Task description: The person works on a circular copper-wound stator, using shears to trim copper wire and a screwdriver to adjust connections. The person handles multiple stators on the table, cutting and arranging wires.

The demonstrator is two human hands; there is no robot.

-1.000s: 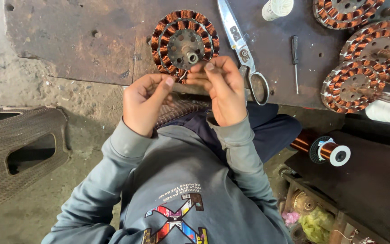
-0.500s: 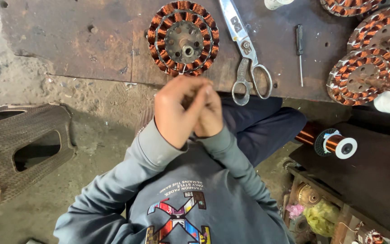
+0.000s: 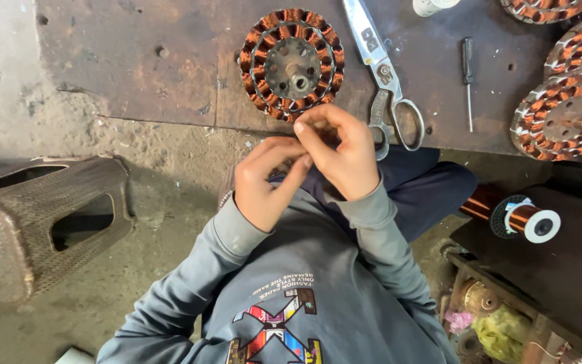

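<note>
Copper-wound stator beyond both hands

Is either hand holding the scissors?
No. The scissors lie on the board, just beyond the right hand.

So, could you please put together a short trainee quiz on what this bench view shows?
1. True or false: the scissors lie right of the wound stator.
2. What is wound on the spool?
3. Which is nearer the screwdriver: A, the right hand, or B, the left hand?

Key
1. True.
2. Copper-coloured wire.
3. A.
</note>
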